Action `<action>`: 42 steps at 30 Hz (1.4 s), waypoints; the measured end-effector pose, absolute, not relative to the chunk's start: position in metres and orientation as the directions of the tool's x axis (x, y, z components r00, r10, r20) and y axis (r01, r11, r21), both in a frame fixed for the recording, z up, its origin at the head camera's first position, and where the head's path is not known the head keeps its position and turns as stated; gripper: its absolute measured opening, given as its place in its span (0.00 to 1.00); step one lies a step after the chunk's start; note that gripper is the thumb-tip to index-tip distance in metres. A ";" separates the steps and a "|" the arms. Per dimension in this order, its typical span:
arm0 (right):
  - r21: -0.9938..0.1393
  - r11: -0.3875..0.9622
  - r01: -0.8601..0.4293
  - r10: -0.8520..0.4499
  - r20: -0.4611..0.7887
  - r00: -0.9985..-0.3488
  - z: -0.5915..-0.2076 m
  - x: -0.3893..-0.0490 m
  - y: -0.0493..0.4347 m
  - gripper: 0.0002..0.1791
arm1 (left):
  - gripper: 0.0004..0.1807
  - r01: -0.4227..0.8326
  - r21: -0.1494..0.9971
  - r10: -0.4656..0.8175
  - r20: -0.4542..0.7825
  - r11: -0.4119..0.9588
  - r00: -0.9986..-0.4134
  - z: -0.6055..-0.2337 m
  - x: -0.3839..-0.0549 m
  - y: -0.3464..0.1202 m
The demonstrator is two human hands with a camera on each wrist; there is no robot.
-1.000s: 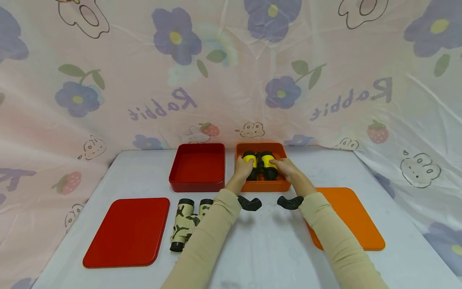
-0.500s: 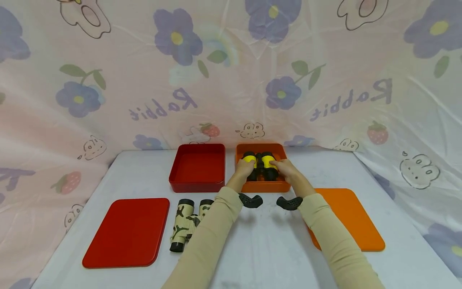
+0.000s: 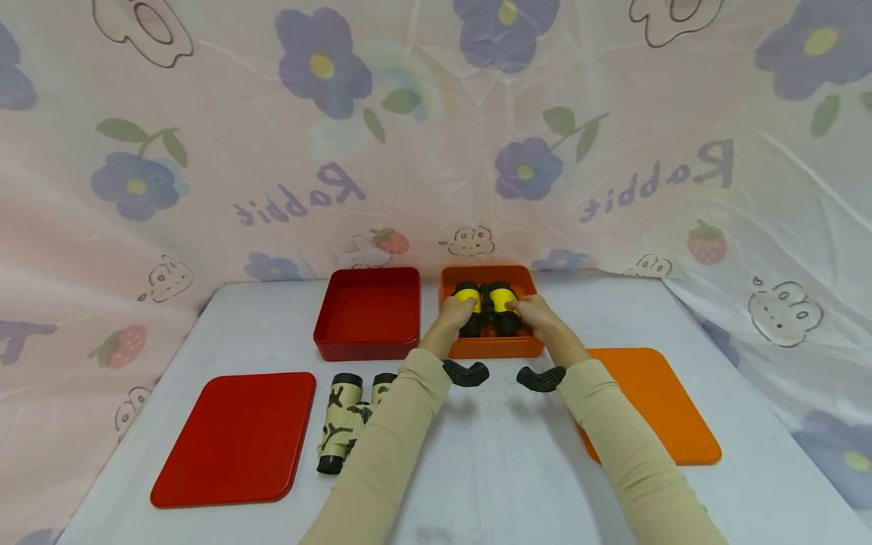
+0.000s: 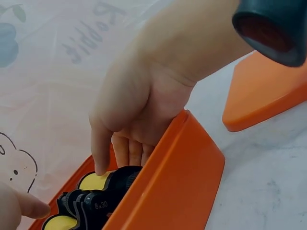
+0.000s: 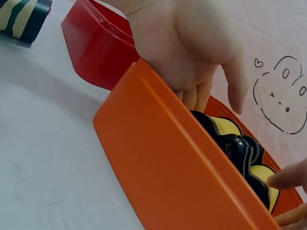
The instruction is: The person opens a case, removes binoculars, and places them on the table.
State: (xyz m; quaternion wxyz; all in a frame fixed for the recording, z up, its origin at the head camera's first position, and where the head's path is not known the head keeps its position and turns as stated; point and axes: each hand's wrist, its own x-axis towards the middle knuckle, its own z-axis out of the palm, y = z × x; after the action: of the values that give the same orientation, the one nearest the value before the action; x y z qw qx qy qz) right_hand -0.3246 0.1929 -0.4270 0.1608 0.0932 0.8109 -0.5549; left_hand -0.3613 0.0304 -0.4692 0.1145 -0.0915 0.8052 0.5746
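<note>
Black-and-yellow binoculars (image 3: 487, 306) lie inside the open orange box (image 3: 496, 347) at the table's back. My left hand (image 3: 453, 314) holds their left barrel, its thumb on the yellow band. On the other barrel is my right hand (image 3: 538, 314), thumb likewise on the yellow. In the left wrist view, the right hand (image 4: 139, 96) reaches over the box wall, its fingers down beside the binoculars (image 4: 96, 203). The right wrist view shows the left hand (image 5: 192, 48) with its fingers inside the box (image 5: 158, 153), partly hidden by the wall.
An open red box (image 3: 368, 351) stands left of the orange one. Its red lid (image 3: 235, 439) lies at front left. Camouflage binoculars (image 3: 341, 424) rest between that lid and my left sleeve, which partly covers them. The orange lid (image 3: 654, 401) lies right, partly under my right forearm.
The head view has shifted slightly. Both hands stay on the black-and-yellow binoculars in the orange box, with no clear movement.
</note>
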 end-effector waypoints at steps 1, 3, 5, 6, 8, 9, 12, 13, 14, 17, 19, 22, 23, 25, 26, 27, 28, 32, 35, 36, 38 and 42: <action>-0.870 0.366 0.330 -0.022 -0.363 -0.932 -0.427 -0.325 0.193 0.33 | 0.37 -0.301 0.902 -0.014 -0.313 0.309 -0.950 -0.463 -0.357 0.031; -0.871 0.362 0.331 -0.010 -0.359 -0.933 -0.427 -0.326 0.191 0.33 | 0.36 -0.304 0.906 -0.022 -0.312 0.293 -0.950 -0.461 -0.356 0.031; -0.868 0.369 0.333 0.003 -0.357 -0.934 -0.427 -0.327 0.190 0.32 | 0.35 -0.299 0.909 -0.042 -0.300 0.291 -0.953 -0.457 -0.350 0.032; -0.865 0.375 0.335 0.009 -0.358 -0.934 -0.427 -0.327 0.189 0.32 | 0.34 -0.290 0.909 -0.062 -0.285 0.300 -0.957 -0.464 -0.354 0.033; -0.859 0.380 0.342 0.024 -0.361 -0.932 -0.427 -0.326 0.188 0.32 | 0.35 -0.274 0.913 -0.073 -0.265 0.302 -0.962 -0.476 -0.361 0.035; -0.857 0.381 0.345 0.031 -0.361 -0.932 -0.427 -0.326 0.188 0.33 | 0.34 -0.248 0.919 -0.098 -0.229 0.307 -0.968 -0.486 -0.367 0.037; -0.858 0.371 0.357 0.055 -0.363 -0.930 -0.423 -0.325 0.186 0.34 | 0.33 -0.237 0.929 -0.111 -0.214 0.283 -0.970 -0.497 -0.377 0.038; -0.861 0.360 0.359 0.065 -0.361 -0.930 -0.422 -0.324 0.185 0.34 | 0.32 -0.242 0.932 -0.111 -0.220 0.269 -0.969 -0.492 -0.373 0.037; -0.864 0.353 0.360 0.075 -0.357 -0.931 -0.420 -0.324 0.184 0.34 | 0.29 -0.224 0.935 -0.136 -0.193 0.275 -0.972 -0.491 -0.372 0.038; -0.872 0.341 0.351 0.095 -0.339 -0.936 -0.412 -0.321 0.180 0.33 | 0.26 -0.254 0.930 -0.133 -0.226 0.265 -0.965 -0.459 -0.349 0.036; -0.876 0.338 0.343 0.104 -0.327 -0.939 -0.407 -0.320 0.179 0.34 | 0.24 -0.258 0.932 -0.140 -0.228 0.254 -0.963 -0.437 -0.332 0.036; -0.877 0.349 0.331 0.104 -0.315 -0.943 -0.401 -0.319 0.179 0.35 | 0.24 -0.274 0.920 -0.142 -0.243 0.279 -0.960 -0.411 -0.314 0.034; -0.876 0.351 0.331 0.107 -0.314 -0.944 -0.400 -0.319 0.179 0.35 | 0.23 -0.272 0.915 -0.149 -0.237 0.297 -0.960 -0.407 -0.311 0.034; -0.875 0.351 0.335 0.111 -0.316 -0.942 -0.399 -0.318 0.181 0.35 | 0.22 -0.272 0.900 -0.167 -0.227 0.342 -0.960 -0.401 -0.307 0.035; -0.875 0.348 0.336 0.114 -0.317 -0.942 -0.399 -0.318 0.182 0.35 | 0.21 -0.269 0.888 -0.177 -0.217 0.372 -0.960 -0.400 -0.307 0.035; -0.877 0.341 0.339 0.119 -0.317 -0.941 -0.399 -0.317 0.183 0.35 | 0.21 -0.267 0.882 -0.182 -0.211 0.388 -0.960 -0.400 -0.306 0.036; -0.879 0.332 0.342 0.124 -0.318 -0.940 -0.399 -0.317 0.183 0.35 | 0.21 -0.268 0.877 -0.188 -0.208 0.399 -0.960 -0.399 -0.306 0.036; -0.891 0.296 0.344 0.140 -0.316 -0.939 -0.396 -0.313 0.187 0.36 | 0.23 -0.271 0.887 -0.197 -0.209 0.373 -0.958 -0.400 -0.307 0.037; -0.894 0.283 0.348 0.146 -0.319 -0.937 -0.393 -0.311 0.189 0.37 | 0.28 -0.268 0.908 -0.201 -0.211 0.322 -0.957 -0.400 -0.307 0.036; -0.893 0.282 0.350 0.148 -0.320 -0.936 -0.391 -0.311 0.190 0.37 | 0.29 -0.266 0.913 -0.203 -0.209 0.309 -0.957 -0.400 -0.307 0.036; -0.893 0.273 0.358 0.153 -0.327 -0.932 -0.388 -0.311 0.191 0.38 | 0.31 -0.253 0.924 -0.204 -0.199 0.288 -0.959 -0.400 -0.308 0.034; -0.903 0.236 0.359 0.160 -0.328 -0.931 -0.383 -0.313 0.194 0.38 | 0.33 -0.235 0.942 -0.212 -0.185 0.240 -0.960 -0.397 -0.309 0.030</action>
State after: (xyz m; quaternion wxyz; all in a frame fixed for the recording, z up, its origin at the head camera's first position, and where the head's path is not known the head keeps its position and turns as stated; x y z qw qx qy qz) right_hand -0.3127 0.1938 -0.3833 0.0836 0.1657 0.7817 -0.5955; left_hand -0.3091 0.0302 -0.3969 0.0096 -0.1417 0.7874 0.5999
